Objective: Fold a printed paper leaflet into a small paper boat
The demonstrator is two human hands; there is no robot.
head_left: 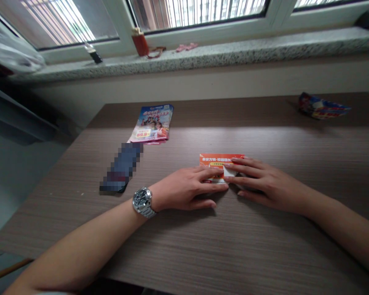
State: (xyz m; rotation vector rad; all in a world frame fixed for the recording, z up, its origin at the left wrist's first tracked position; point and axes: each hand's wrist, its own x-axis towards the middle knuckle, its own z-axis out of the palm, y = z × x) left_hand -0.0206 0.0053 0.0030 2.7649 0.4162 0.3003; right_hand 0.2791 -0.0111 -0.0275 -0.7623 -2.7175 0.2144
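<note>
The left hand (192, 187) and right hand (266, 180) are laid open, fingers extended, on an orange-and-white printed card (217, 160) midway along the brown wood-grain counter (178, 246); nothing is gripped. Glossy blue-and-pink leaflets (153, 123) are stacked leftward; a crumpled blue-and-red packet (321, 107) is seen far right.

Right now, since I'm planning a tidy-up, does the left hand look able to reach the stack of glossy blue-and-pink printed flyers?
Probably yes: the left hand lies with fingers outstretched over the orange rectangular card, and no object shows between that hand and the stack of flyers.
</note>
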